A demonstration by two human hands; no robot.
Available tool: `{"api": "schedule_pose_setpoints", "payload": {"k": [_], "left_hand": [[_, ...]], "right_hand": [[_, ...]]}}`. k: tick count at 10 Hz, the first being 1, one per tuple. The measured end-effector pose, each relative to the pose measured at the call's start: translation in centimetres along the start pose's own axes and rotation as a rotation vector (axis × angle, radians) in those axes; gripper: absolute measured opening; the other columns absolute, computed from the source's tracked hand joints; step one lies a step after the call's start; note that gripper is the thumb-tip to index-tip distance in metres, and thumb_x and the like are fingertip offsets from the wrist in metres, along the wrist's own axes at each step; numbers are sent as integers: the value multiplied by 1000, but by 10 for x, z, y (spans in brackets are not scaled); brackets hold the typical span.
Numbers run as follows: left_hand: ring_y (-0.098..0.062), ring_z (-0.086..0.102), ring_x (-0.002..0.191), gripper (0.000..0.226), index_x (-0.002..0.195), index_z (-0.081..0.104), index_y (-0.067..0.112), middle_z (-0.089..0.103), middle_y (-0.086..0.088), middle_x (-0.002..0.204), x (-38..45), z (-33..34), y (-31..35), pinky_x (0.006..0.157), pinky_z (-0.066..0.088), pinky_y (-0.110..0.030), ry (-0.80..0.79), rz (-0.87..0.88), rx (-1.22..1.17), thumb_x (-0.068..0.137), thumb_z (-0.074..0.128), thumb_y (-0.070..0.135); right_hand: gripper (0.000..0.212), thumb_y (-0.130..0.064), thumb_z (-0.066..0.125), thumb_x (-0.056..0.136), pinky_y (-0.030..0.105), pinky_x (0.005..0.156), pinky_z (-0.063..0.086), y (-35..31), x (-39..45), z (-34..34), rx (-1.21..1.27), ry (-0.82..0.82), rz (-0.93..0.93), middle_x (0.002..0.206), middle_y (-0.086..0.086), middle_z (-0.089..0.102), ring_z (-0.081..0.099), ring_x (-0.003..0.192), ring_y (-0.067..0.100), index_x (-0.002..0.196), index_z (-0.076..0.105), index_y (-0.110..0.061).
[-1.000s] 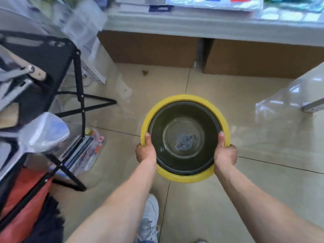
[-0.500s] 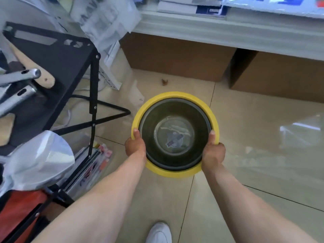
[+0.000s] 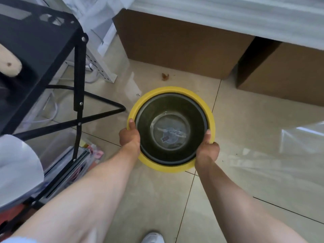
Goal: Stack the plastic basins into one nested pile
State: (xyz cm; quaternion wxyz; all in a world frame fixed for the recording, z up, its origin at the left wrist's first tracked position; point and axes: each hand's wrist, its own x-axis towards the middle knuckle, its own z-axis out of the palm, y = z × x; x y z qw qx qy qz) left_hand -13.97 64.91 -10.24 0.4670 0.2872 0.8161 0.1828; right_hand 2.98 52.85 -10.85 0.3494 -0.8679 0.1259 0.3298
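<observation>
A nested pile of basins is held above the tiled floor in the middle of the view. A dark translucent basin [image 3: 198, 118] with a label on its bottom sits inside a yellow basin [image 3: 168, 89], whose rim rings it. My left hand [image 3: 129, 137] grips the pile's left rim, thumb on the yellow edge. My right hand [image 3: 207, 150] grips the right rim the same way. The basins' undersides are hidden.
A black metal folding rack [image 3: 78, 81] stands at the left with a wooden handle [image 3: 8, 65] and a white sheet on it. Brown cardboard boxes [image 3: 175, 46] line the back under a white shelf. Clear plastic film [image 3: 289, 146] lies on the floor at right. My shoe [image 3: 152, 238] shows below.
The view has moved forward and left, so the boxes and rack look nearer. Both hands keep the same grip on the nested basins, which stay in front of me.
</observation>
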Motion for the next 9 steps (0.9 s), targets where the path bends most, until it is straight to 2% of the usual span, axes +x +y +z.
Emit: {"api": "schedule_pose_setpoints", "payload": {"k": [1, 2, 3, 4, 5, 6, 7, 8, 9], "left_hand": [[-31, 59, 93, 43, 92, 52, 19, 60, -5, 92, 3, 1, -3, 80, 41, -35, -7, 16, 9, 92, 39, 60], [-29, 58, 87, 42, 77, 46, 22, 61, -7, 89, 3, 0, -4, 80, 44, -35, -18, 44, 46, 92, 38, 60], [-32, 60, 96, 46, 101, 53, 14, 63, -13, 110, 0, -1, 0, 86, 48, -40, -2, 63, 110, 95, 35, 55], [-39, 53, 123, 52, 132, 50, 10, 50, -16, 137, -6, 2, 7, 104, 44, -48, 81, 123, 182, 99, 32, 46], [-37, 42, 136, 53, 145, 36, 10, 37, -14, 150, -14, 7, 10, 112, 36, -48, 118, 157, 176, 100, 35, 37], [-35, 34, 142, 57, 149, 29, 7, 29, -13, 156, -22, 9, 10, 118, 29, -43, 147, 278, 242, 99, 38, 33], [-31, 26, 146, 58, 149, 29, 4, 27, -15, 158, -38, 8, 10, 120, 22, -38, 107, 606, 435, 98, 42, 29], [-28, 28, 146, 55, 147, 33, 8, 31, -11, 157, -55, 7, 11, 120, 21, -38, -14, 901, 665, 98, 43, 32], [-27, 31, 144, 53, 146, 35, 12, 34, -9, 156, -86, 5, 19, 121, 24, -41, -76, 951, 698, 98, 40, 33]], "right_hand": [[67, -64, 36, 93, 44, 89, 51, 2, 0, 3, 20, -2, 10, 119, 17, 62, 61, 108, 39, 119, 55, -5], [67, -64, 37, 92, 49, 97, 50, 2, -1, 3, 25, -11, 17, 122, 15, 60, 60, 112, 39, 124, 53, -6], [67, -62, 35, 94, 49, 99, 49, -2, -2, 1, -21, -10, 2, 125, 17, 58, 59, 113, 39, 127, 51, -5], [64, -55, 33, 98, 43, 98, 46, -7, -2, -1, -94, 2, -35, 130, 19, 52, 56, 117, 39, 130, 49, -2], [60, -49, 32, 100, 42, 98, 43, -13, -3, -5, -156, -14, -62, 134, 20, 48, 53, 120, 40, 133, 47, -1], [58, -47, 33, 101, 41, 102, 40, -18, -6, -11, -230, -46, -69, 138, 20, 45, 49, 125, 39, 135, 43, -1], [59, -48, 35, 100, 45, 106, 38, -23, -16, -17, -359, -26, -157, 140, 19, 43, 47, 128, 38, 138, 40, -2], [59, -46, 39, 99, 45, 107, 37, -25, -31, -28, -540, 30, -423, 142, 17, 44, 46, 130, 35, 141, 38, -6], [58, -47, 38, 98, 44, 107, 37, -35, -52, -41, -608, 24, -560, 141, 16, 46, 47, 129, 35, 140, 42, -6]]}}
